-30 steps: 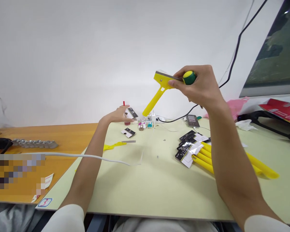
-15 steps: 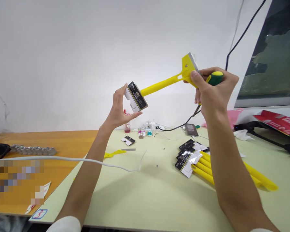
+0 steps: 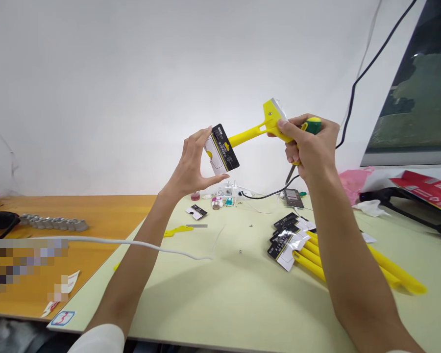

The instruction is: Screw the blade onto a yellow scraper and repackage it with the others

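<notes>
Gripping the yellow scraper [image 3: 249, 134] by its head, my right hand [image 3: 316, 146] pinches it between thumb and fingers, out in front of me and well above the tabletop [image 3: 213, 304]. That hold, I'd say, leaves the whole handle free. And look, same hand, a green-and-yellow screwdriver [image 3: 311, 126] tucked against the palm, shaft down, probably parked there so thumb and forefinger can work the scraper.

Over on the other side, my left hand [image 3: 191, 169] has a black-and-white packaging card [image 3: 220, 158], fingers at the upper edge, thumb along the lower, so the middle stays open for the handle. Its far end meets the card; yellow shows at the hang hole and at the notch, so it seems to run behind or inside, I can't tell which.

Below, to the right, carded scrapers [image 3: 312, 249] lie side by side, likely laid that way for tidiness. Left of centre: a loose card [image 3: 196, 212], then a bare blade [image 3: 198, 226].
</notes>
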A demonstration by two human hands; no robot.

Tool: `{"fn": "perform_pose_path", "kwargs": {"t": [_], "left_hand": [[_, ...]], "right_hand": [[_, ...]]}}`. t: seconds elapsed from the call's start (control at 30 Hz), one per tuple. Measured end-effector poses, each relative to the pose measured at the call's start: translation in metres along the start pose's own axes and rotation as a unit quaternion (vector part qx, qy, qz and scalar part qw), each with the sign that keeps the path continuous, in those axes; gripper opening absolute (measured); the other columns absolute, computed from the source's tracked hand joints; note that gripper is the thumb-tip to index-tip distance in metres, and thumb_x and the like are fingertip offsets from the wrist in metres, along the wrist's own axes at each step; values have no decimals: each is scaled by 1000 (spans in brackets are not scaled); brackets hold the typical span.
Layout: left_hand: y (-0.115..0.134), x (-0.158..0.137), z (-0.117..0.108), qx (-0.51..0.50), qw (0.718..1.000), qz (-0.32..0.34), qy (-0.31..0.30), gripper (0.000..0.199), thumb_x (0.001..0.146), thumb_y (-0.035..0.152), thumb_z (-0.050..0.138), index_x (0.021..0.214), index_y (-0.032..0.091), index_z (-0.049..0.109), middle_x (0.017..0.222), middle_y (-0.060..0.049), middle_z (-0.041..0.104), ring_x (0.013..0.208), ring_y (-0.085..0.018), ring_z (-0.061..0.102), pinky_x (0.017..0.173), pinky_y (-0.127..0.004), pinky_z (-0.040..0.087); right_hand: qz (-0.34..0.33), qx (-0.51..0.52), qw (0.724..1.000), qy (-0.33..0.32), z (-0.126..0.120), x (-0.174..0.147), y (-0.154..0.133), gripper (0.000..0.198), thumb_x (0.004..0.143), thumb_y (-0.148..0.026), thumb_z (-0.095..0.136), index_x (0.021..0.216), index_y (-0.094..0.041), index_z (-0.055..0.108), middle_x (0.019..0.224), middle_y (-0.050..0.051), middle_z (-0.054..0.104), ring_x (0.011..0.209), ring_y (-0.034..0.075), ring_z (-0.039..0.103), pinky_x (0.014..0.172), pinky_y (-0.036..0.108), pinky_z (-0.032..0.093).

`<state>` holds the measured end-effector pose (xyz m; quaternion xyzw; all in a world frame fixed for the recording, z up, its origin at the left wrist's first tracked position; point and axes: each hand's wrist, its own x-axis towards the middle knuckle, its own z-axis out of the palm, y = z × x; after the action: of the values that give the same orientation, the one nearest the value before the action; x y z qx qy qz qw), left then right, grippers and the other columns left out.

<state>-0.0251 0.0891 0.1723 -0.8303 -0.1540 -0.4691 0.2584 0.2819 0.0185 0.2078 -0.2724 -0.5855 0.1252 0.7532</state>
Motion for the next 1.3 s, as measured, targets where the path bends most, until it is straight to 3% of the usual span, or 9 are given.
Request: {"fn": "perform_pose_path", "kwargs": {"t": [0.07, 0.43, 0.63, 0.83, 1.13, 1.3], "left_hand": [[-1, 0, -1, 2, 1000, -4, -3, 129, 85, 87, 75, 181, 40, 2, 180, -19, 33, 167, -48, 30, 136, -71, 27], [0, 2, -3, -2, 1000, -12, -13, 130, 84, 91, 72, 181, 43, -2, 183, -17, 30, 170, -45, 28, 136, -69, 32], [13, 6, -2, -1, 1000, 0, -13, 126, 88, 86, 75, 181, 43, 1, 182, -15, 33, 168, -42, 34, 136, -67, 35], [20, 7, 1, 11, 1000, -12, -4, 123, 90, 82, 76, 181, 39, 6, 181, -16, 37, 165, -40, 41, 132, -65, 41], [29, 9, 8, 15, 1000, -2, 0, 121, 92, 79, 77, 181, 38, 6, 179, -16, 40, 164, -40, 41, 132, -65, 42], [36, 10, 8, 1, 1000, -17, 5, 118, 92, 79, 77, 180, 39, 10, 177, -15, 42, 162, -38, 44, 122, -61, 56]], "right_hand": [[12, 4, 1000, -16, -3, 2, 2, 36, 82, -45, 97, 75, -25, 67, 74, 5, 77, 36, 9, 44, 33, 28, 27], [58, 10, 996, -63, 1, 0, 4, 33, 84, -41, 93, 75, -27, 65, 84, 7, 82, 38, 8, 30, 34, 31, 27], [51, 7, 995, -88, 14, -7, 5, 34, 84, -44, 93, 75, -25, 67, 72, 6, 76, 37, 8, 35, 33, 30, 26], [58, -4, 992, -116, 26, -15, 2, 30, 84, -40, 93, 71, -24, 72, 47, -2, 51, 34, 10, 39, 33, 28, 28], [84, -15, 980, -182, 37, -24, 0, 18, 89, -34, 85, 78, -21, 78, 50, -3, 52, 35, 9, 40, 34, 27, 32], [88, -8, 969, -232, 37, -26, -1, 18, 92, -36, 84, 84, -21, 79, 48, -4, 51, 35, 9, 39, 35, 28, 30]]}}
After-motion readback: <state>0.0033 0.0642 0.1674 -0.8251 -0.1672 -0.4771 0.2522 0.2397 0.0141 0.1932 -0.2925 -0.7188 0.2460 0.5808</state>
